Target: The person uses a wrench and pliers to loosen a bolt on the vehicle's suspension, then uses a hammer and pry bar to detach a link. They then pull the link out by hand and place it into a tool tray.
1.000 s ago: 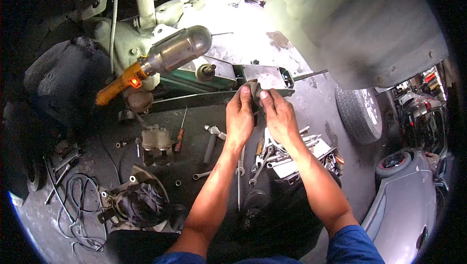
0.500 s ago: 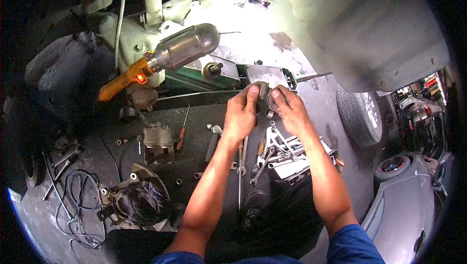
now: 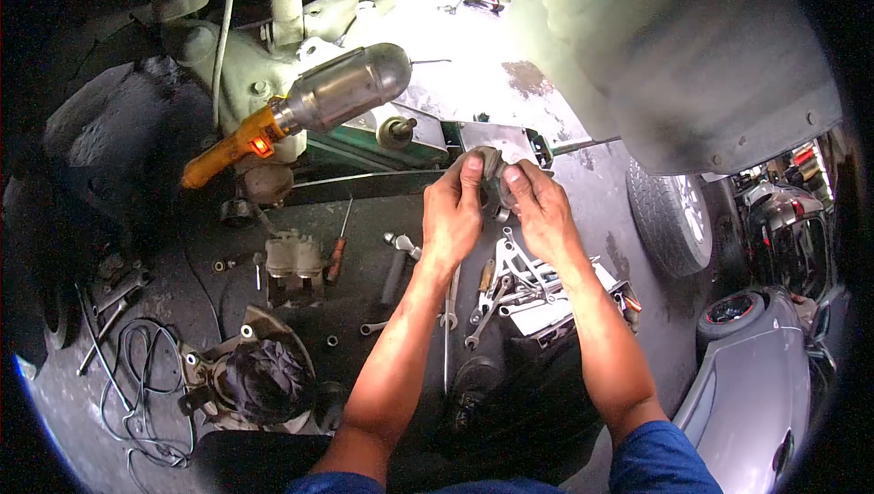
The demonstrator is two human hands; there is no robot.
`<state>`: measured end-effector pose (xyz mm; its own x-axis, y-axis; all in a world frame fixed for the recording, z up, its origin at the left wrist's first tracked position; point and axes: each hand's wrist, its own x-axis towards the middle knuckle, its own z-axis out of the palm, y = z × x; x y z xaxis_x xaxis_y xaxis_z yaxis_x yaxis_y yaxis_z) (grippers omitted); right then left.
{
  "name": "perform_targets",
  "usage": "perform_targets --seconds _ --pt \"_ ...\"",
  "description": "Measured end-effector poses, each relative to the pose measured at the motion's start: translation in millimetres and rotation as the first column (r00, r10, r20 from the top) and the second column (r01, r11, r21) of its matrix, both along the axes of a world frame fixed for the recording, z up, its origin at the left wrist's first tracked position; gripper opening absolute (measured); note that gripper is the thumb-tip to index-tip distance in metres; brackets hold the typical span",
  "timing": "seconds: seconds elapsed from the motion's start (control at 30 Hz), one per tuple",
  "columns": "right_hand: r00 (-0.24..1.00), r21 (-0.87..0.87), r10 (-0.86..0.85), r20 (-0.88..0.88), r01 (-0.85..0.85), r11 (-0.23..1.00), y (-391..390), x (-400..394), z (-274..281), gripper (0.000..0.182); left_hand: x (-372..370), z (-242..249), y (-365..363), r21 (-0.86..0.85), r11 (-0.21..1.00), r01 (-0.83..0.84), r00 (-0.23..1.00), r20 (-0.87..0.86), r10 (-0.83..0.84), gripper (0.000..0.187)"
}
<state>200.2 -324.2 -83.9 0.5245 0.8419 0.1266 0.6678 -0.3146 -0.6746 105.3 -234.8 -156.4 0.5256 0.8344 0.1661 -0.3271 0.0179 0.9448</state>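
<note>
My left hand (image 3: 452,212) and my right hand (image 3: 544,207) are raised close together at the middle of the view. Between their thumbs and fingers they pinch a small grey, rubber-looking ring-like part (image 3: 492,166). Fingers cover much of it, so its exact kind cannot be made out. Just behind the hands lies the flat metal end of a green jack (image 3: 496,137). To the left hangs a work lamp (image 3: 350,89) with an orange handle and a lit red switch. Below the hands, spanners (image 3: 492,312) are scattered around a white tray (image 3: 546,319).
A brake caliper (image 3: 294,262) and a screwdriver (image 3: 338,253) lie on the floor at left. Nearer are a hub assembly (image 3: 205,376) with a dark cloth (image 3: 267,377) and a coiled cable (image 3: 150,394). A wheel (image 3: 674,221) and a grey car (image 3: 746,394) are at right.
The view has shifted very slightly. Both hands keep their grip on the grey part, with the right fingers slightly repositioned and a little lower on it.
</note>
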Motion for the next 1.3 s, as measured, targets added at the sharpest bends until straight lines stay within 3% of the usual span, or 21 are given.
perform_targets --seconds 0.23,0.43,0.53,0.63,0.73,0.77,0.87,0.97,1.0,1.07,1.1,1.2,1.3 --pt "0.999 0.067 0.012 0.05 -0.015 0.998 2.2 0.7 -7.5 0.044 -1.8 0.8 2.8 0.07 0.994 -0.081 0.996 -0.03 0.083 0.052" --pt "0.999 0.066 0.027 0.035 -0.029 0.997 0.7 -5.8 1.4 0.045 -2.0 -2.7 6.0 -0.04 0.999 -0.008 0.999 0.043 0.009 0.051" --pt "0.998 0.013 0.045 -0.044 -0.044 0.999 -0.8 6.9 1.8 0.048 -2.3 0.6 8.5 0.1 0.994 -0.035 0.999 -0.006 0.036 0.051" --pt "0.999 -0.026 0.048 -0.017 -0.049 0.998 -0.4 6.7 4.0 0.05 -9.4 4.6 12.3 -0.044 0.991 0.129 0.991 -0.037 -0.131 0.052" --pt "0.967 -0.043 -0.155 0.204 0.167 0.985 8.2 -11.4 -16.0 0.05 5.0 7.7 -3.3 -0.152 0.986 -0.071 0.996 -0.055 0.063 0.054" --pt "0.957 0.052 -0.159 0.242 0.151 0.987 9.9 -18.2 -20.3 0.049 11.4 2.4 -6.9 -0.126 0.983 -0.134 0.99 -0.056 0.128 0.055" --pt "0.97 -0.006 -0.156 0.184 0.16 0.987 11.1 -20.2 -19.3 0.049 8.9 5.5 -5.2 -0.133 0.984 -0.119 0.99 -0.089 0.107 0.057" --pt "0.967 0.094 -0.136 0.215 0.118 0.989 11.1 -10.0 -30.1 0.046 -3.4 5.6 6.8 -0.31 0.943 0.122 0.992 0.011 -0.125 0.057" --pt "0.997 0.046 -0.065 0.035 0.063 0.997 10.1 11.5 -37.9 0.048 -8.0 5.8 10.0 -0.38 0.898 0.223 0.974 0.056 -0.218 0.057" --pt "0.959 0.047 0.051 -0.28 -0.039 0.998 6.7 18.2 -19.6 0.047 -8.3 7.1 11.0 -0.407 0.881 0.241 0.97 0.075 -0.23 0.054" --pt "0.946 0.052 0.019 -0.323 -0.002 0.999 6.7 12.3 -15.3 0.045 -10.1 12.5 8.8 -0.439 0.865 0.243 0.969 0.082 -0.231 0.053" --pt "0.965 0.088 -0.021 -0.261 0.046 0.995 10.8 0.7 -10.8 0.047 -9.2 6.5 9.6 -0.456 0.812 0.365 0.929 0.232 -0.288 0.052" --pt "0.979 -0.007 -0.074 -0.189 0.074 0.997 15.0 14.7 -5.1 0.049 -5.3 4.0 7.6 -0.403 0.801 0.443 0.889 0.314 -0.333 0.053"
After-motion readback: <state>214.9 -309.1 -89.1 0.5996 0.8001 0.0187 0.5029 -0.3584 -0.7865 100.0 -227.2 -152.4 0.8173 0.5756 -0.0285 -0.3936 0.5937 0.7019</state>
